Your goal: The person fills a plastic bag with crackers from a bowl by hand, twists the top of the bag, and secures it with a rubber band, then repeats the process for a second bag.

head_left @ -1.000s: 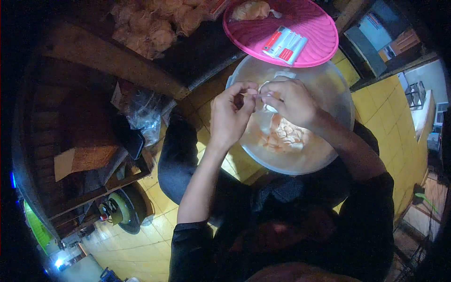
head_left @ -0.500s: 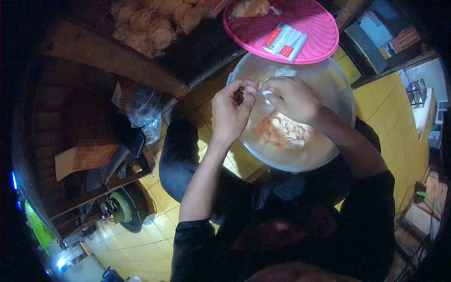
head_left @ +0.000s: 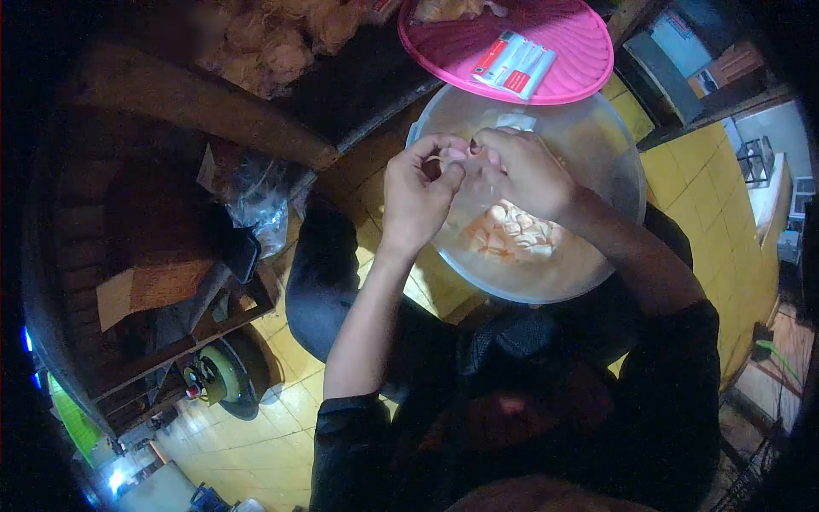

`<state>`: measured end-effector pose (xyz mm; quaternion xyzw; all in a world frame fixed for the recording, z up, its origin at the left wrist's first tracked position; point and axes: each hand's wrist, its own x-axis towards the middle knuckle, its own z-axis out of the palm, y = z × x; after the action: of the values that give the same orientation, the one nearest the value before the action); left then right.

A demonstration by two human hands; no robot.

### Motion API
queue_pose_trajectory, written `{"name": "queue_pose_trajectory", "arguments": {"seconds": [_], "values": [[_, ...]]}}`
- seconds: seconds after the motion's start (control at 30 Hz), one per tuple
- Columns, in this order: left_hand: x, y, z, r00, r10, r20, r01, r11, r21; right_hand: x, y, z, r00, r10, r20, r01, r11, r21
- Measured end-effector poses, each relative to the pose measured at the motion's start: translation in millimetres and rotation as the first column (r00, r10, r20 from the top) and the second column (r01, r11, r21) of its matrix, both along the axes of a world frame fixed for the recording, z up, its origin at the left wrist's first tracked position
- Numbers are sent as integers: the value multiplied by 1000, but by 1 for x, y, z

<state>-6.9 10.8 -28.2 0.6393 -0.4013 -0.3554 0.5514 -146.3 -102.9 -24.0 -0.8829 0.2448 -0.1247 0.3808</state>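
Over a translucent white tub (head_left: 589,273), both my hands are pinched close together at the top of a small clear plastic bag (head_left: 479,194). My left hand (head_left: 418,192) is closed, its thumb and forefinger at the bag's neck with a thin pale strand looped by them. From the other side, my right hand (head_left: 529,175) grips the bag with bent fingers. Thin pale chips (head_left: 520,232) with orange bits lie in the bottom of the tub. The bag's contents are hard to make out.
A pink ribbed lid (head_left: 584,51) lies behind the tub, bearing a red-and-white pack of plastic bags (head_left: 514,64) and a filled packet (head_left: 448,8). Left are many filled bags (head_left: 277,51), crumpled clear plastic (head_left: 264,205), a cardboard box (head_left: 153,290) and a fan-like green object (head_left: 223,375).
My right hand has turned and its fingers have moved in around the bag's neck beside my left fingers. A white bit seen between the hands before no longer shows. The view has shifted slightly.
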Motion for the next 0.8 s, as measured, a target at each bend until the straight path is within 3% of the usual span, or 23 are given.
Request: {"name": "queue_pose_trajectory", "arguments": {"seconds": [0.03,0.07,0.1,0.2,0.27,0.3,0.37,0.4,0.43,0.53,0.6,0.63,0.67,0.73,0.8], "values": [[3,1,1,1000,2,-1,-2,1000,1,-3,-4,-9,999,31,17,-28,989,-144],[6,2,2,964,47,260,-40,999,-29,-5,-8,-15,998,64,30,-53,957,-284],[8,3,4,860,94,501,-70,995,-67,-6,-13,-16,997,66,27,-55,958,-282],[11,4,10,865,128,484,-133,991,-23,-6,-21,-17,990,134,43,-119,960,-255],[13,6,14,829,121,545,-129,991,-24,-3,-20,-18,999,15,44,-18,997,72],[14,7,14,789,110,604,-121,992,-23,-3,-19,-21,999,15,43,-18,997,71],[21,9,11,732,112,672,-84,994,-73,-1,-17,-33,952,169,-255,-160,985,56],[25,9,9,668,119,734,-41,991,-123,0,-14,-47,953,166,-254,-158,986,54],[26,10,9,668,119,735,-37,991,-127,0,-9,-68,906,255,-338,-258,965,35],[28,11,6,673,80,735,-101,995,-16,2,20,-110,659,423,-621,-458,881,115],[29,10,3,642,137,755,-104,990,-91,-17,39,-208,922,344,-177,-301,926,228],[32,9,4,634,138,761,-101,990,-96,-26,48,-257,955,291,61,-296,912,283],[32,10,3,676,134,725,-113,991,-78,-26,51,-238,955,291,64,-297,912,284],[30,10,5,719,141,680,-127,989,-70,-27,47,-149,807,505,-306,-549,832,-75],[28,11,14,771,97,629,-119,993,-7,-20,49,-80,807,466,-361,-506,862,-17]]}}
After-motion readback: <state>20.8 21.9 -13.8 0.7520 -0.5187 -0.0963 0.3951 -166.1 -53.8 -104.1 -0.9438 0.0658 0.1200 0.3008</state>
